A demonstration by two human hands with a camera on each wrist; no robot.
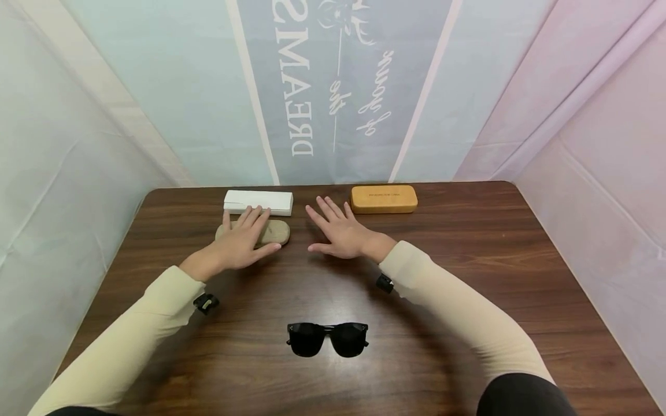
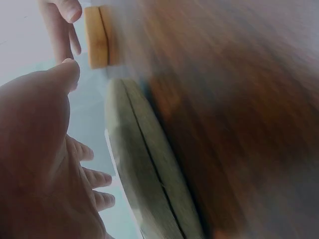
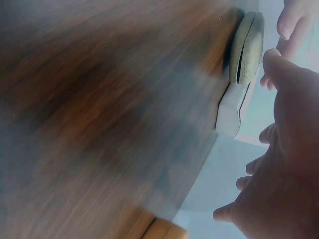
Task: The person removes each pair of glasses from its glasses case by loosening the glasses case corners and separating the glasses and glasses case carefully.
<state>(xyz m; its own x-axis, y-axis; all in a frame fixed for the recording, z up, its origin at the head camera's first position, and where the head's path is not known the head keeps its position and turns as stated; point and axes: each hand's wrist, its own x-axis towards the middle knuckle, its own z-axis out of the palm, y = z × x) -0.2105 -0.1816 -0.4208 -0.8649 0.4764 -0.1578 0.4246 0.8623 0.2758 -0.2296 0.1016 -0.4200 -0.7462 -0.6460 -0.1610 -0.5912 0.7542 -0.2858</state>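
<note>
My left hand [image 1: 240, 242] is held with its fingers spread, over the beige-green glasses case [image 1: 276, 232] in the head view. In the left wrist view that glasses case [image 2: 144, 164] lies on the table with a gap between it and the palm. My right hand [image 1: 346, 234] hovers with spread fingers just left of and in front of the yellow glasses case [image 1: 384, 199], holding nothing. A white glasses case [image 1: 260, 202] lies behind the beige-green one, near the left fingertips. Black sunglasses [image 1: 328, 339] lie nearer to me, away from both hands.
The dark wooden table [image 1: 468, 260] has its back edge against a pale blue printed curtain [image 1: 343, 92]. White cloth walls [image 1: 62, 138] stand along both sides. The white and yellow cases sit close to the back edge.
</note>
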